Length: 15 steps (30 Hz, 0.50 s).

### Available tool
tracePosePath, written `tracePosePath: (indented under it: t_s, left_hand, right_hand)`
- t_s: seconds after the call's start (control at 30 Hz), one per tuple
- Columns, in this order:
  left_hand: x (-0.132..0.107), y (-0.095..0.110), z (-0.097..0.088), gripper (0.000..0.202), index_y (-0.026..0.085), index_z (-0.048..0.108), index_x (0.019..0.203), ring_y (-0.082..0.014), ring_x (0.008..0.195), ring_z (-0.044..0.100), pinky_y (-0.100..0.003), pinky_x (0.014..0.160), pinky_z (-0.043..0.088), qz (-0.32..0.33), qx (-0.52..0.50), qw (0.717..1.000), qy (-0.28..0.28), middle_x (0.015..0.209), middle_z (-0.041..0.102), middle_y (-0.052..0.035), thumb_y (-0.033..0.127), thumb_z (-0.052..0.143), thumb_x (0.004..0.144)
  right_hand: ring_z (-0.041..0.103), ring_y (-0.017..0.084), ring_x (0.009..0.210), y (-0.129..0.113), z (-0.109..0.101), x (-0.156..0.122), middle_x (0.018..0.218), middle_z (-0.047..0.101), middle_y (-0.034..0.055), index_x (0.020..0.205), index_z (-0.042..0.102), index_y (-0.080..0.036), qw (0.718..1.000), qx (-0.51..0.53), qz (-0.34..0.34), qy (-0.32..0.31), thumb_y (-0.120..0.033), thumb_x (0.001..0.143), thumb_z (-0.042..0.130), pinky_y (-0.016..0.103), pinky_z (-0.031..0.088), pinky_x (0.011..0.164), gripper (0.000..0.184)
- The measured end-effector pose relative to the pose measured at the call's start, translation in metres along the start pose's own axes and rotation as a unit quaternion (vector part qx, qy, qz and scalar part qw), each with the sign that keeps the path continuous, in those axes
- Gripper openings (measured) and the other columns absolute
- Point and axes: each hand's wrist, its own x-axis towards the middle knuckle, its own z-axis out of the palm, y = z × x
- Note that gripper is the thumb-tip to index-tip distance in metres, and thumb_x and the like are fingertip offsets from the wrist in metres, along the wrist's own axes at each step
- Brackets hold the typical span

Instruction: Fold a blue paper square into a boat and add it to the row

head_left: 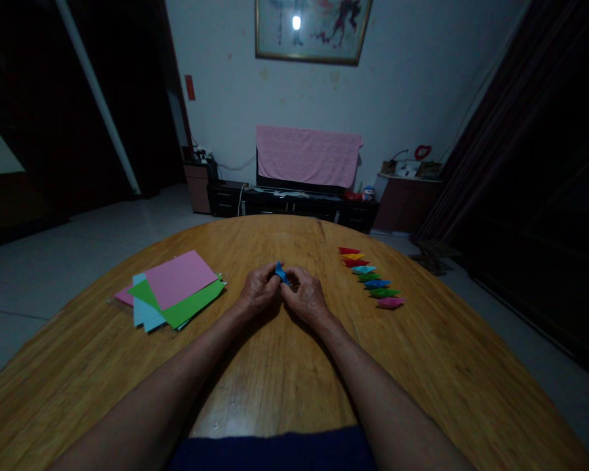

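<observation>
A small piece of folded blue paper (pixel 281 272) is pinched between my two hands over the middle of the table. My left hand (pixel 260 288) grips it from the left, fingers curled and closed. From the right, my right hand (pixel 305 294) holds its other side between thumb and fingers. Part of the paper is hidden by the fingers, so its full shape does not show. Off to the right lies a slanting row of small folded paper boats (pixel 377 284) in red, orange, light blue, green, blue and pink.
On the left of the round wooden table (pixel 275 379) lies a loose stack of coloured paper sheets (pixel 179 280), pink on top, green and light blue beneath. Beyond the table stands a low black cabinet (pixel 294 206) bearing a screen under a pink cloth (pixel 308 156).
</observation>
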Motion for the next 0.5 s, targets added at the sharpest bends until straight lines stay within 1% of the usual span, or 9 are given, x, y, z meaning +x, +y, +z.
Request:
tracePosePath:
  t_s: [0.2,0.37,0.43,0.5]
  left_hand:
    - [-0.0042,0.0091,-0.0001,0.026,0.021,0.073,0.091,-0.0197,0.078,0.062,-0.027,0.074,0.046,0.043,0.068,0.996,-0.030,0.075,0.069,-0.0031,0.014,0.057,0.072]
    - [-0.0026,0.0084,-0.0007,0.022,0.020,0.073,0.086,-0.0172,0.070,0.060,-0.025,0.069,0.045,0.054,0.120,0.991,-0.031,0.069,0.066,-0.0013,0.016,0.054,0.076]
    - [-0.0017,0.0051,-0.0012,0.023,0.020,0.073,0.088,-0.0162,0.067,0.059,-0.025,0.067,0.044,0.061,0.134,0.989,-0.030,0.068,0.065,-0.0010,0.016,0.053,0.077]
    - [-0.0010,0.0018,-0.0015,0.027,0.018,0.072,0.097,-0.0162,0.069,0.060,-0.025,0.068,0.045,0.064,0.153,0.986,-0.019,0.072,0.067,-0.0020,0.017,0.054,0.077]
  right_hand:
    - [0.057,0.017,0.073,-0.0043,-0.0021,-0.0004,0.080,0.065,0.0037,0.089,0.065,-0.020,1.000,0.002,0.015,-0.003,-0.021,0.075,0.057,0.029,0.043,0.069,0.016]
    - [0.058,0.018,0.073,-0.0035,-0.0016,0.0001,0.082,0.066,0.0044,0.088,0.064,-0.020,1.000,-0.008,0.017,0.000,-0.019,0.074,0.058,0.029,0.044,0.070,0.015]
    - [0.058,0.018,0.073,-0.0025,-0.0011,0.0003,0.081,0.066,0.0045,0.086,0.064,-0.019,1.000,-0.013,0.017,0.004,-0.019,0.073,0.058,0.029,0.044,0.069,0.014]
    - [0.058,0.017,0.072,-0.0014,-0.0006,0.0004,0.081,0.066,0.0043,0.086,0.064,-0.019,1.000,-0.019,0.017,0.004,-0.019,0.073,0.059,0.028,0.044,0.068,0.014]
